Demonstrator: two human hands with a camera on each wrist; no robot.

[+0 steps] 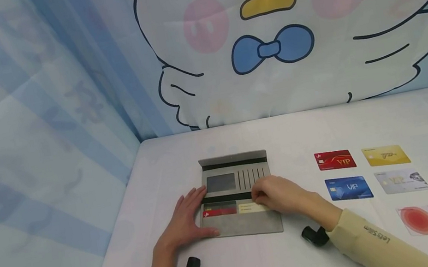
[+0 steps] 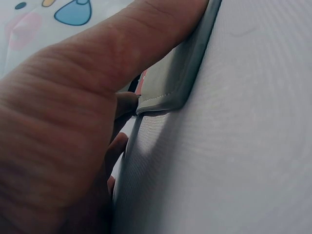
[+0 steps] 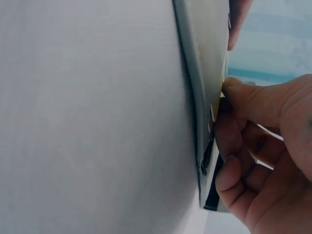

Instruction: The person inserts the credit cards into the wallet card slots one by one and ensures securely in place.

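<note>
An unfolded grey card wallet (image 1: 242, 228) lies flat on the table, with card slots in its upper and lower halves. My left hand (image 1: 183, 220) rests along its left edge, fingers stretched out and thumb on the lower edge. In the lower left slot sits a red-and-dark card (image 1: 219, 209). A pale yellow card (image 1: 251, 207) stands partly out of the lower right slot. With thumb and curled fingers, my right hand (image 1: 278, 194) pinches that card at its upper right; the right wrist view shows the thumb (image 3: 243, 95) at its edge.
To the right lie a red VIP card (image 1: 335, 160), a gold card (image 1: 386, 155), a blue VIP card (image 1: 349, 188), a silver VIP card (image 1: 401, 181) and a white card with red circles (image 1: 419, 220). A printed curtain (image 1: 274, 86) hangs behind the white table (image 1: 302, 133).
</note>
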